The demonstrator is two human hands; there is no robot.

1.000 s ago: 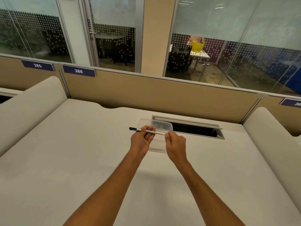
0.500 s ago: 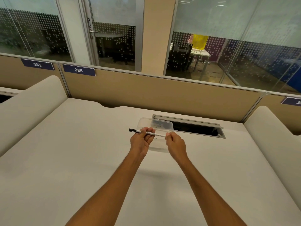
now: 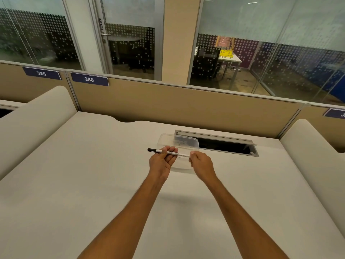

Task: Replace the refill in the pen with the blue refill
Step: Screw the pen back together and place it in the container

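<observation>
Above clear plastic container [image 3: 178,142] on desk [image 3: 93,174]: white pen [image 3: 172,153], light, stiff, slippery. Left hand [image 3: 162,161] fingers curled around barrel; right hand [image 3: 200,163] pinching right end. Best gripped mid-barrel.

The container [image 3: 178,146] lies on the counter [image 3: 93,174]. Behind it, to the right, is the cable slot [image 3: 224,145]. The pen [image 3: 169,152] is above the container.

white desk [image 3: 74,184] – tan partition [image 3: 186,107], dotted glass walls [image 3: 261,34] behind.
</observation>
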